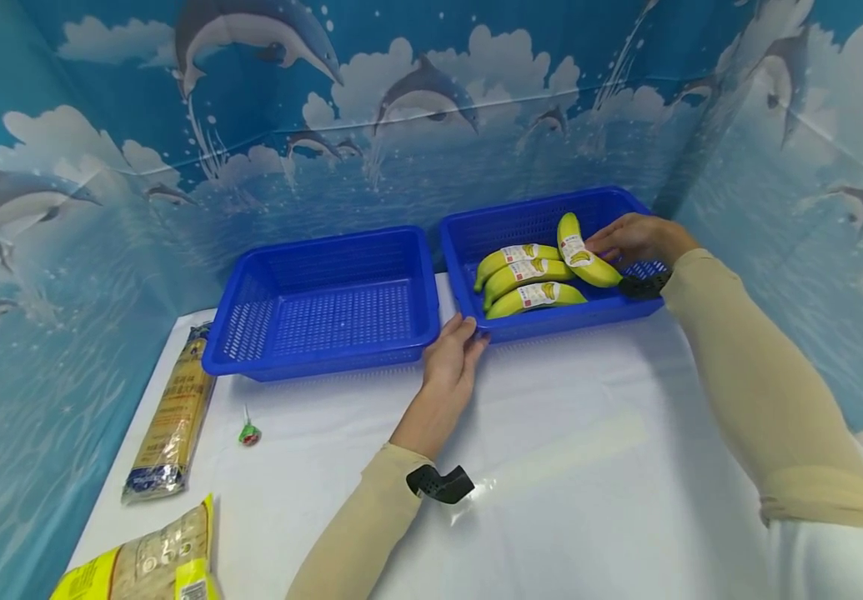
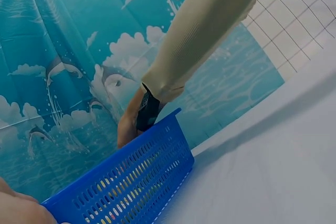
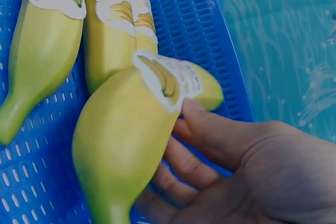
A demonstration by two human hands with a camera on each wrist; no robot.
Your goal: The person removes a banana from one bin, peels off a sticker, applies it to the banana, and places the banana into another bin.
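In the right blue basket (image 1: 562,325) lie three yellow-green bananas (image 1: 539,271) with printed white labels. My right hand (image 1: 629,237) holds another banana (image 1: 587,254), tilted over the basket's right part. In the right wrist view, the thumb of the right hand (image 3: 236,166) presses beside that banana's label (image 3: 170,80), and the other fingers curl behind it. My left hand (image 1: 449,354) grips the front left corner of the same basket by its rim. Only part of the left hand (image 2: 21,205) shows in the left wrist view, at the basket's (image 2: 139,177) near end.
A second blue basket (image 1: 318,362), with nothing in it, stands just left of the first. On the white tabletop (image 1: 551,500) at left lie a long pack of noodles (image 1: 176,408), a small wrapped lollipop (image 1: 248,434) and a yellow bag (image 1: 149,558). A dolphin-print curtain (image 1: 416,183) hangs behind.
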